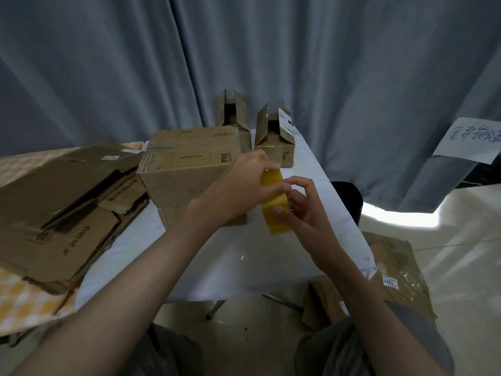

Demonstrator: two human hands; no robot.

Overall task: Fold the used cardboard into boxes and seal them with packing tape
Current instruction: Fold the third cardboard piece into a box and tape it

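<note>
A roll of yellowish, glossy packing tape [273,204] is held in the air above the white-covered table [244,253], just in front of a large closed cardboard box [187,175]. The left hand [244,185] grips the upper part of the roll with curled fingers, while the right hand [298,210] pinches at its lower part, thumb pressed to the tape face and the other fingers loosely bent. The large box is plain brown corrugated board, its top flaps down, printed with faint markings and a small code square. Behind it stand two smaller boxes, one tall and narrow [233,115], one squat with a white label [276,139]; both have flaps standing open, and their insides are too dark to tell any contents. To the left lies a stack of flattened cardboard [62,213] on a yellow checked cloth [27,299]. More flat cardboard [393,270] lies on the pale floor at right. Grey pleated curtains [135,63] hang behind.
</note>
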